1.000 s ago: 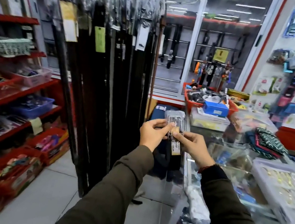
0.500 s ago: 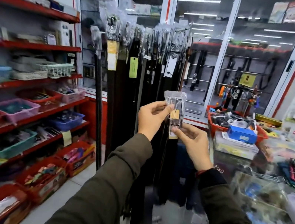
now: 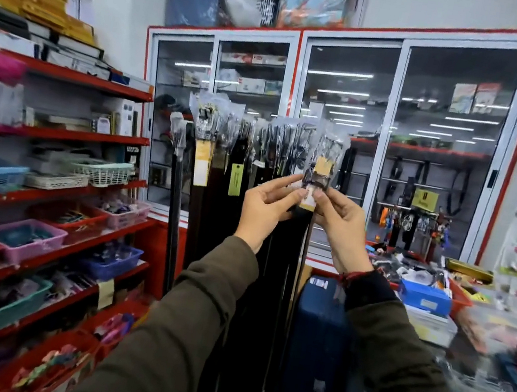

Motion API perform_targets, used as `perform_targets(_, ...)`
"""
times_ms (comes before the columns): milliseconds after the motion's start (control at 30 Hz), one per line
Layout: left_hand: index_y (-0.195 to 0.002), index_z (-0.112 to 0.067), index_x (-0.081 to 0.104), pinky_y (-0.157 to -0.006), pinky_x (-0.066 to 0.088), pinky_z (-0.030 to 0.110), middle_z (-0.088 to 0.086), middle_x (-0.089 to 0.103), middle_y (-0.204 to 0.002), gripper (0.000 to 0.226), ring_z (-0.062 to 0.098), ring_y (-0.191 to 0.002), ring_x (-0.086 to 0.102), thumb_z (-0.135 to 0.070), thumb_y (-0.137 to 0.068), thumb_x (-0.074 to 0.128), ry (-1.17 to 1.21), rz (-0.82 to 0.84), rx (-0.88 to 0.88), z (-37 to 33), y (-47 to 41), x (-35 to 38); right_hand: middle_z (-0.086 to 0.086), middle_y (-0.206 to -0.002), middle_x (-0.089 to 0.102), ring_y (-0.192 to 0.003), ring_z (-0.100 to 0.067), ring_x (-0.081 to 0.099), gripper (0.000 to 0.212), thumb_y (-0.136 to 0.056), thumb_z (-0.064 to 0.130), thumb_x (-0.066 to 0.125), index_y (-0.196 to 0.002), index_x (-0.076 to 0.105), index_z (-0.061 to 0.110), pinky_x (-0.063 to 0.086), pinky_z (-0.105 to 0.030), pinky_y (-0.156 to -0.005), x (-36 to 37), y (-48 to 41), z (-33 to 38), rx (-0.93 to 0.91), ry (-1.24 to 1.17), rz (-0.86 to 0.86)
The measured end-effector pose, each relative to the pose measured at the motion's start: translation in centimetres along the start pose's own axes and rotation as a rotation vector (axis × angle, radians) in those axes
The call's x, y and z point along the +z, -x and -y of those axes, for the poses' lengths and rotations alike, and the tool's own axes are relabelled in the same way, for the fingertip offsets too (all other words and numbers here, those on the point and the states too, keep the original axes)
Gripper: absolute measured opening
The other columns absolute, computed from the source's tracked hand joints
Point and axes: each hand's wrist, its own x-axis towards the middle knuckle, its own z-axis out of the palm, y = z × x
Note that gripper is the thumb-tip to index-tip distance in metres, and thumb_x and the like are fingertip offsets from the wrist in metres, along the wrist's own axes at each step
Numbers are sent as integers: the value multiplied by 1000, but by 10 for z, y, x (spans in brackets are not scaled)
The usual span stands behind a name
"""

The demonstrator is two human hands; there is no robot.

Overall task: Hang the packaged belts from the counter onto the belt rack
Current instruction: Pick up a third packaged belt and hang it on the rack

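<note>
A packaged belt (image 3: pixel 323 162) in clear plastic, with a yellow tag near its buckle, is raised in front of the belt rack (image 3: pixel 251 146). My left hand (image 3: pixel 265 209) pinches its left edge just below the buckle, and my right hand (image 3: pixel 340 230) pinches the right edge. The strap hangs straight down between my forearms. The rack holds several dark belts in plastic sleeves, hanging side by side, some with yellow or green tags. The packaged buckle is level with the tops of the hung belts, at the rack's right end. The rack's hooks are hidden by the packaging.
Red shelves (image 3: pixel 54 137) with coloured baskets fill the left side. A glass-door cabinet (image 3: pixel 339 134) stands behind the rack. A cluttered glass counter (image 3: pixel 466 336) lies at the right, with a red tray (image 3: pixel 463 295) and a blue box on it. A blue suitcase (image 3: pixel 318 342) stands below.
Both hands have lifted the packaged belt from counter height up to the top of the rack. My view has tilted upward, so the cabinet and shelf tops show.
</note>
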Motion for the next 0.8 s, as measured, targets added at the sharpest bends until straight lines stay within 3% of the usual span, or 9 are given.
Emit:
perform_targets(100,-121,-7,71,-71,58,18,8,77,-103,32,2,-85,73,-11,-89,74,-7,-22,29,-13,-16,8,-7,-101,79,-94,-19,75,18,-95,8,65,-112,72,5,62,-34,-86,2,-15,16,-13,-76,-41)
perform_targets(167,-119,-5,71,-77,61,25,8,77,-100,30,8,-87,74,-9,-89,74,34,-34,17,-19,-27,15,-2,-90,80,-82,-15,76,13,-90,5,71,-102,73,10,63,-29,-79,2,-26,28,-16,-126,-100)
perform_targets(233,-117,-1,71,-86,61,33,15,76,-104,29,17,-90,73,-6,-88,74,89,-61,-16,-22,-36,22,-12,-96,78,-84,-19,75,20,-87,6,74,-107,73,3,62,-30,-79,3,-37,35,1,-123,-132)
perform_targets(367,-117,2,70,-79,63,25,22,74,-114,31,25,-96,73,-4,-87,74,149,-107,-59,-19,-47,33,-22,-105,76,-73,-14,76,29,-86,7,76,-112,72,-5,62,-21,-68,1,-51,34,62,-120,-156)
perform_targets(467,-119,4,69,-78,63,25,23,73,-115,33,27,-98,73,-3,-87,74,171,-118,-77,-17,-51,37,-21,-104,76,-77,-19,76,29,-85,12,79,-109,74,-3,62,-22,-68,-4,-56,30,86,-99,-185)
perform_targets(600,-121,5,67,-74,63,22,25,73,-114,33,19,-82,73,-1,-88,72,176,-120,-92,-14,-55,39,-20,-105,77,-90,-26,77,27,-85,16,79,-107,76,1,64,-29,-76,-7,-63,23,102,-55,-195)
perform_targets(733,-118,5,69,-75,63,24,25,74,-113,33,24,-89,74,-2,-87,74,191,-127,-97,-12,-61,40,-20,-105,77,-89,-26,75,24,-86,16,78,-105,76,1,64,-27,-74,-8,-70,21,111,-61,-208)
perform_targets(800,-116,5,70,-74,63,23,24,74,-111,33,24,-90,74,-3,-85,76,205,-132,-103,-12,-61,42,-20,-103,77,-96,-32,76,25,-85,19,79,-103,76,2,64,-35,-81,-8,-74,17,115,-59,-235)
